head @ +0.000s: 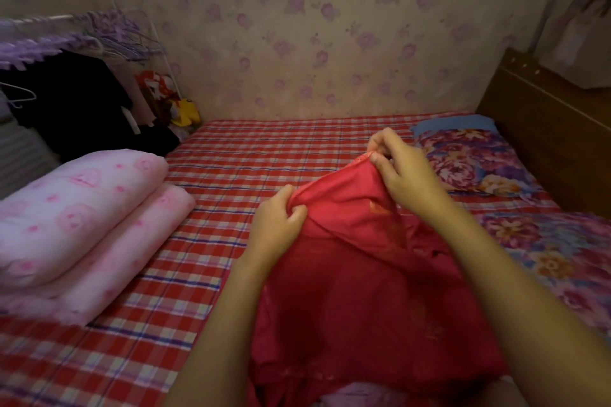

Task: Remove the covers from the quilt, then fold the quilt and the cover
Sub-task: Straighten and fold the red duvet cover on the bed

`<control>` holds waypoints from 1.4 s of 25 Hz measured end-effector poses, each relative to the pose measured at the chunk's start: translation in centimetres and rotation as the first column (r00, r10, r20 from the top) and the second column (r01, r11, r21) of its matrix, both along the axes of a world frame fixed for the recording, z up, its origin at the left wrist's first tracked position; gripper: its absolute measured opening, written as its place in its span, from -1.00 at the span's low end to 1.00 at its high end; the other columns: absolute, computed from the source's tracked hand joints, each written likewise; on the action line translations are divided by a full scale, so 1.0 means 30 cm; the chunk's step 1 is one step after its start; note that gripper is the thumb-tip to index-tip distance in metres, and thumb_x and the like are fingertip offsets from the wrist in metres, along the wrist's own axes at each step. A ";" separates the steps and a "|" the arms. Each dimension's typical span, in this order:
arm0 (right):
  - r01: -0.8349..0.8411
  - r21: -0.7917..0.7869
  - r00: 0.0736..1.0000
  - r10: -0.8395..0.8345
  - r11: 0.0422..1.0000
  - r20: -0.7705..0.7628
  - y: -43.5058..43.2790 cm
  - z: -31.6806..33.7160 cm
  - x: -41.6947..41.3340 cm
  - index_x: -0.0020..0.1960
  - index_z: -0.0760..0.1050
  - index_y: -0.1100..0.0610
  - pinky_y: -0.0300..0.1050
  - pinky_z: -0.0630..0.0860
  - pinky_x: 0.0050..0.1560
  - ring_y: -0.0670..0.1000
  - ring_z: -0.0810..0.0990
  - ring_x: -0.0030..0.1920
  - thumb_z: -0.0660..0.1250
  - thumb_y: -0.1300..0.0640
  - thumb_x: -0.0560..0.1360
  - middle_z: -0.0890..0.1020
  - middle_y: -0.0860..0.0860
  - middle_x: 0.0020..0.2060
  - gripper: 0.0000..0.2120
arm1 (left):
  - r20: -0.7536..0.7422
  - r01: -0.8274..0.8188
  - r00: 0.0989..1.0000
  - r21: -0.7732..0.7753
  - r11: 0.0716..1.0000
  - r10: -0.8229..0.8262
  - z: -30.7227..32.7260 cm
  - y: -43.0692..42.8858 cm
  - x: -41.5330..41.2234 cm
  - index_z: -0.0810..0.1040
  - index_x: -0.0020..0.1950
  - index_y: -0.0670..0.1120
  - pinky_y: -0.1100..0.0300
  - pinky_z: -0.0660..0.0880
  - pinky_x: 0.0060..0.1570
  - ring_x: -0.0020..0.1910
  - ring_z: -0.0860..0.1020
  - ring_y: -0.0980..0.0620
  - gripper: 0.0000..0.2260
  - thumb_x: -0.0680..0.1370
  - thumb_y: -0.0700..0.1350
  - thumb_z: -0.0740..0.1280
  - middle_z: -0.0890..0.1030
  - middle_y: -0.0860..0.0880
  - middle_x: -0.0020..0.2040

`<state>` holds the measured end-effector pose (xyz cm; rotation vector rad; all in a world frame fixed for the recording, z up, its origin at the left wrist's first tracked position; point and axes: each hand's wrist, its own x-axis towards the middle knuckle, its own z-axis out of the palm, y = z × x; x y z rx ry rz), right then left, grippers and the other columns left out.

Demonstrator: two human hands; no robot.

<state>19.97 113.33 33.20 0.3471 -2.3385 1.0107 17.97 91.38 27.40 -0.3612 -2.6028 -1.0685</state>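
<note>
Your left hand (279, 220) and right hand (401, 172) each pinch the red cover's (363, 291) top hem; it's thin, limp, likely slippery, so grip corners.

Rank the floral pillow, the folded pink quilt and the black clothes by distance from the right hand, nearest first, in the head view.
1. Floral pillow, just right of the right hand.
2. Folded pink quilt, across the bed on the left.
3. Black clothes, off the bed, beyond the quilt at far left.
</note>
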 end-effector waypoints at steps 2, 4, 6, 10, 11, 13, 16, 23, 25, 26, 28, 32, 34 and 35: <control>-0.095 0.218 0.994 0.081 0.971 0.070 0.008 0.105 0.033 -0.09 0.40 0.01 -0.33 0.29 -0.31 -0.21 0.43 -0.36 0.25 0.19 0.53 0.46 -0.17 -0.42 -0.91 | -0.034 -0.057 0.998 -0.110 0.992 0.054 0.011 -0.002 -0.017 0.43 -0.15 -0.09 0.09 0.28 -0.32 -0.32 0.47 -0.09 -0.96 0.48 -0.14 0.23 0.48 -0.01 -0.37; -0.233 0.405 0.957 0.134 0.884 0.258 -0.012 0.170 0.061 -0.13 0.45 -0.03 -0.38 0.29 -0.35 -0.23 0.43 -0.39 0.31 0.10 0.51 0.45 -0.13 -0.46 -0.93 | -0.018 -0.188 0.982 -0.180 0.965 0.188 0.030 -0.015 -0.053 0.41 -0.22 -0.05 0.10 0.31 -0.30 -0.23 0.53 -0.14 -0.91 0.48 -0.20 0.22 0.50 -0.01 -0.33; -0.334 0.519 0.868 0.042 0.787 0.494 -0.025 0.203 0.072 -0.14 0.50 -0.03 -0.31 0.32 -0.37 -0.20 0.45 -0.37 0.38 0.06 0.46 0.48 -0.12 -0.42 -0.94 | 0.064 -0.247 0.963 -0.193 0.950 0.263 0.036 -0.033 -0.084 0.40 -0.29 -0.02 0.13 0.32 -0.29 -0.17 0.56 -0.14 -0.82 0.46 -0.27 0.21 0.53 0.00 -0.31; -0.126 0.606 0.904 -0.160 0.785 0.396 -0.042 0.140 0.047 -0.16 0.51 -0.01 -0.17 0.38 -0.18 0.03 0.58 -0.07 0.39 0.02 0.45 0.56 -0.06 -0.26 -0.92 | 0.328 0.228 0.869 0.397 0.889 -0.369 0.075 0.063 -0.026 0.55 0.03 -0.09 0.30 0.43 0.01 0.03 0.55 0.07 -0.74 0.48 -0.40 0.23 0.60 0.04 -0.04; -0.054 0.591 0.947 -0.146 0.805 0.285 -0.059 0.112 0.040 -0.13 0.51 -0.01 -0.16 0.37 -0.14 0.03 0.58 -0.03 0.36 0.01 0.46 0.60 -0.04 -0.20 -0.94 | 0.337 0.294 0.793 0.519 0.803 -0.508 0.096 0.103 0.007 0.54 0.05 -0.09 0.30 0.42 0.03 -0.01 0.53 0.11 -0.76 0.49 -0.37 0.25 0.59 0.04 -0.05; -0.017 0.502 0.983 -0.077 0.865 0.167 -0.090 0.072 0.031 -0.10 0.53 -0.01 -0.17 0.32 -0.17 -0.04 0.57 -0.11 0.34 0.01 0.47 0.62 -0.05 -0.20 -0.93 | 0.322 0.372 0.763 0.490 0.788 -0.561 0.116 0.162 0.027 0.54 -0.12 -0.04 0.24 0.43 -0.16 -0.22 0.50 0.19 -0.88 0.45 -0.25 0.31 0.55 0.06 -0.23; -0.181 0.182 0.918 0.100 0.967 0.383 -0.056 0.029 0.008 -0.18 0.51 0.02 -0.25 0.28 -0.34 -0.24 0.42 -0.45 0.42 0.00 0.44 0.49 -0.12 -0.44 -0.87 | 0.307 0.322 0.851 0.334 0.886 -0.426 0.121 0.179 0.025 0.39 -0.40 -0.02 0.19 0.21 -0.45 -0.52 0.29 0.22 -0.86 0.36 -0.17 0.25 0.37 0.12 -0.48; -0.336 -0.524 0.610 0.605 0.783 0.512 0.015 -0.103 0.027 -0.16 0.65 0.11 -0.36 0.50 -0.12 -0.16 0.60 -0.21 0.39 0.24 0.43 0.66 -0.04 -0.22 -0.92 | 0.314 0.099 0.862 0.666 0.739 -0.398 0.120 0.134 0.024 0.51 -0.39 -0.11 0.20 0.32 -0.31 -0.36 0.38 0.09 -0.75 0.40 -0.34 0.15 0.46 0.00 -0.40; -0.299 -0.604 0.614 0.634 0.739 0.471 0.029 -0.104 0.016 -0.17 0.66 0.13 -0.31 0.53 -0.11 -0.11 0.62 -0.21 0.38 0.27 0.42 0.67 0.01 -0.22 -0.90 | 0.337 0.042 0.850 0.724 0.688 -0.406 0.113 0.131 0.021 0.55 -0.37 -0.10 0.13 0.34 -0.24 -0.31 0.42 0.03 -0.72 0.41 -0.35 0.15 0.50 -0.03 -0.38; -0.314 -0.564 0.658 0.603 0.764 0.450 0.046 -0.088 0.004 -0.15 0.65 0.17 -0.27 0.52 -0.07 -0.07 0.62 -0.19 0.36 0.29 0.44 0.67 0.04 -0.22 -0.90 | 0.334 0.068 0.834 0.727 0.683 -0.439 0.107 0.131 0.022 0.59 -0.29 -0.13 0.10 0.36 -0.17 -0.26 0.45 -0.02 -0.77 0.42 -0.32 0.17 0.54 -0.07 -0.31; -0.350 -0.411 0.762 0.511 0.842 0.398 0.078 -0.001 -0.015 -0.14 0.60 0.18 -0.24 0.50 -0.04 -0.08 0.60 -0.18 0.32 0.32 0.49 0.66 0.01 -0.25 -0.89 | 0.349 0.175 0.769 0.690 0.702 -0.535 0.112 0.135 0.036 0.61 -0.03 -0.19 0.08 0.44 -0.05 -0.14 0.54 -0.07 -0.84 0.50 -0.22 0.26 0.61 -0.13 -0.13; -0.232 0.417 0.972 0.196 0.879 0.129 0.034 0.200 0.000 -0.12 0.56 0.09 -0.24 0.37 -0.13 -0.05 0.59 -0.18 0.26 0.18 0.55 0.63 -0.04 -0.25 -0.87 | 0.182 0.221 0.962 -0.080 0.972 -0.204 0.117 0.155 -0.009 0.59 0.03 -0.09 0.12 0.49 -0.08 -0.03 0.62 -0.09 -0.84 0.48 -0.09 0.38 0.68 -0.06 -0.06; -0.096 0.600 0.989 0.145 0.794 -0.033 -0.029 0.230 0.019 -0.08 0.56 0.05 -0.16 0.37 -0.14 0.05 0.61 -0.12 0.25 0.07 0.55 0.66 0.00 -0.20 -0.87 | -0.016 -0.010 1.000 -0.253 0.967 0.006 0.145 0.164 -0.041 0.60 -0.02 -0.11 0.07 0.44 -0.14 -0.01 0.58 -0.22 -0.84 0.52 -0.09 0.26 0.65 -0.17 -0.05; -0.094 0.601 0.992 0.124 0.794 -0.008 -0.048 0.232 0.028 -0.09 0.55 0.02 -0.16 0.36 -0.16 0.03 0.60 -0.14 0.27 0.01 0.53 0.66 -0.01 -0.22 -0.87 | -0.061 -0.073 0.996 -0.236 0.969 0.061 0.156 0.161 -0.064 0.61 -0.04 -0.12 0.07 0.42 -0.18 -0.04 0.57 -0.23 -0.79 0.52 -0.08 0.20 0.64 -0.19 -0.08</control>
